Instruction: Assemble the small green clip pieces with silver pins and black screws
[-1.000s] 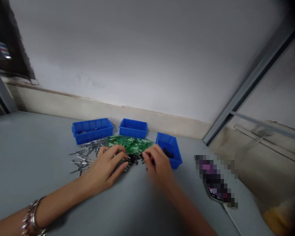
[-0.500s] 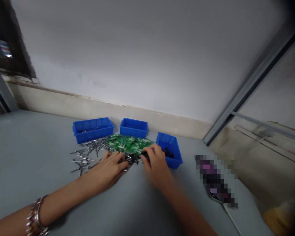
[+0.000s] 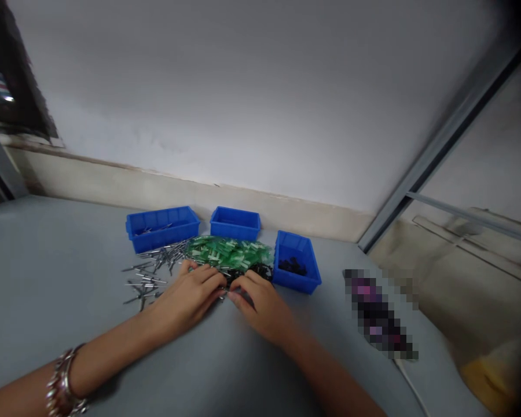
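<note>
Left hand [image 3: 189,295] and right hand [image 3: 260,307] nearly touching, curled over small black parts [image 3: 248,277] beside a heap of green strips [image 3: 228,252]; any grip is hidden. Metal pins [image 3: 150,278] and three blue bins [image 3: 296,263] lie within reach on the desk [image 3: 47,278].

Out on the right, a pixelated phone [image 3: 377,313] sits on the grey tabletop [image 3: 47,278], white cable [image 3: 410,387] trailing away, metal frame [image 3: 443,145] angled against the white wall [image 3: 243,98]!

Left hand [image 3: 189,296] palm-down, right hand [image 3: 260,307] curled, nearly touching
</note>
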`<action>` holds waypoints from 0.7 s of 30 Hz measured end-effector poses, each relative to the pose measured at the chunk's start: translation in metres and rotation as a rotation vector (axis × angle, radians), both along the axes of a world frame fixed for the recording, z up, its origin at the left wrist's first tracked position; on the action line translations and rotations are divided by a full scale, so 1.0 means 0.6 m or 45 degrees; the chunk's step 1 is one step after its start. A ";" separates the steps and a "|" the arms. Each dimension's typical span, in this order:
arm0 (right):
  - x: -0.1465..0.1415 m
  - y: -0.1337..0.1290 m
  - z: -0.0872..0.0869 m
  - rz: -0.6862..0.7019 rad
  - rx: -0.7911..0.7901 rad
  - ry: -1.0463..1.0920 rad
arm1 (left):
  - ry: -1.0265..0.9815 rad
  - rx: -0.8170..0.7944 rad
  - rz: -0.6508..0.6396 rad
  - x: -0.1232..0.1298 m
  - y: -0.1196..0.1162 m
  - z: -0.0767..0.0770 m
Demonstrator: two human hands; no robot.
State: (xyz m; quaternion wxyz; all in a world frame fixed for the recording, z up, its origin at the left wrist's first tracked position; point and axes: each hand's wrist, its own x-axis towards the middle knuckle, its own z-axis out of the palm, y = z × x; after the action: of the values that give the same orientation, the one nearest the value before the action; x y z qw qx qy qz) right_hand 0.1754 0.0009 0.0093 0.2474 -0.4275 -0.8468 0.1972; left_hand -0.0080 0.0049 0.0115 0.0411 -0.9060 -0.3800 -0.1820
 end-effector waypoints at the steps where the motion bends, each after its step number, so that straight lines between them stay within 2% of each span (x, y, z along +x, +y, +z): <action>1: 0.000 -0.001 0.000 0.002 -0.008 -0.002 | -0.024 0.001 0.001 -0.001 0.000 0.000; 6: 0.001 -0.004 -0.001 -0.008 0.001 0.002 | -0.195 -0.019 -0.016 -0.003 -0.001 -0.003; 11: -0.007 -0.005 -0.006 0.045 0.019 0.017 | -0.429 -0.210 -0.132 0.001 -0.005 -0.001; 15: -0.012 -0.001 -0.010 0.078 0.052 0.082 | -0.589 -0.325 -0.154 0.005 -0.008 0.001; 21: -0.012 -0.001 -0.005 0.059 0.004 0.131 | -0.562 -0.299 -0.073 0.008 -0.009 0.008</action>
State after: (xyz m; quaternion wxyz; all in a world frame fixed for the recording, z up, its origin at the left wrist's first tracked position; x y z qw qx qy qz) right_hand 0.1681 0.0006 0.0061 0.2865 -0.3968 -0.8430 0.2232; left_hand -0.0030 -0.0007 0.0161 -0.1536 -0.8532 -0.3726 -0.3312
